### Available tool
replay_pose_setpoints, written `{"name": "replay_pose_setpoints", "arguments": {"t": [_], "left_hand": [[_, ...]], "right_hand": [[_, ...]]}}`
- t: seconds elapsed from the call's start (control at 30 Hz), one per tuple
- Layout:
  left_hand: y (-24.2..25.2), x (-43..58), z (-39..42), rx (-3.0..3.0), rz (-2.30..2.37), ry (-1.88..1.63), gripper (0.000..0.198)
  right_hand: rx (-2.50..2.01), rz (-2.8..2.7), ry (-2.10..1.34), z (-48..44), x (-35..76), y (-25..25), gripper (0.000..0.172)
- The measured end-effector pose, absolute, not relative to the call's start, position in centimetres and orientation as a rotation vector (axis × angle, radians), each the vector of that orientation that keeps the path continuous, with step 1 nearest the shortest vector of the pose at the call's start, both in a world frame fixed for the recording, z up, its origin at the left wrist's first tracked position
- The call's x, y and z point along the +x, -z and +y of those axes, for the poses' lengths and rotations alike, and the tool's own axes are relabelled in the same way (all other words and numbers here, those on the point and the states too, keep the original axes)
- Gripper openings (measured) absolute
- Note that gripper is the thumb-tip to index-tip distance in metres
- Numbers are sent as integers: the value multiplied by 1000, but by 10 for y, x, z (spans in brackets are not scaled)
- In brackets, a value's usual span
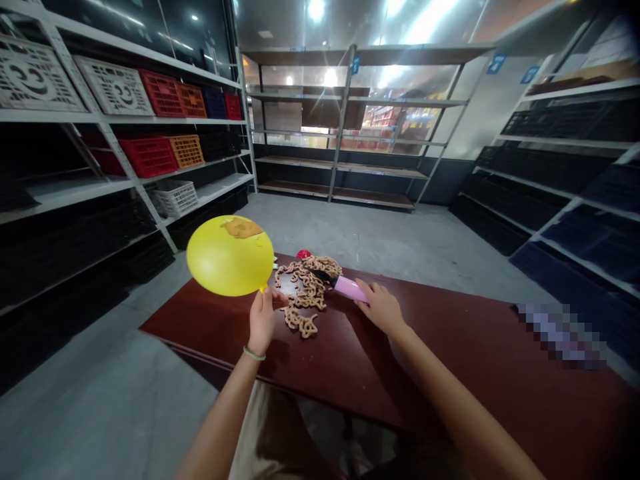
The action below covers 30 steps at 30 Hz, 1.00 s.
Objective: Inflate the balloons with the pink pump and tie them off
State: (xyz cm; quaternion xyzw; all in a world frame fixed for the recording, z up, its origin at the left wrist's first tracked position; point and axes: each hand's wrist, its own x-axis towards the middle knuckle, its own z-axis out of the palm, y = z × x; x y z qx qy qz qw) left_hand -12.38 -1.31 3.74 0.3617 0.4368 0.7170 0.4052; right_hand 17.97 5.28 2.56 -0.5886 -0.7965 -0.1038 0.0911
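Yellow balloon (230, 257) held up left of centre, above the far edge of the table (450, 360).

The balloon is inflated, round and glossy, with a tan patch on its upper side. The left hand (263, 320) pinches its neck from below. The right hand (381, 308), at centre frame, curls around a pink tube (350, 288) with a black tip, which lies on the table and touches a pile of tan pieces (305, 290).

One yellow balloon (230, 257), one pink tool (349, 288), one heap of tan pieces (305, 297), one small red object (303, 253), two hands: left hand (262, 321), right hand (383, 309).
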Motion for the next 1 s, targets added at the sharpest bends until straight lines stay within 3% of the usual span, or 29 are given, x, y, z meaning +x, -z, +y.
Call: {"name": "replay_pose_setpoints", "arguments": {"t": [0.4, 0.63, 0.8, 1.0], "left_hand": [[-31, -122, -27, 1257, 1193, -1328, 31], [-60, -111, -32, 1476, 1136, -1250, 25], [-77, -85, -31, 1694, 1039, -1242, 19], [-85, -43, -32, 1702, 995, -1110, 20]], "right_hand": [[-1689, -2380, 284, 62, 169, -21, 66], [-1245, -1929, 463, 17, 183, -105, 56], [-906, -2286, 598, -38, 169, -168, 63], [-815, -2723, 600, -49, 157, -181, 63]]}}
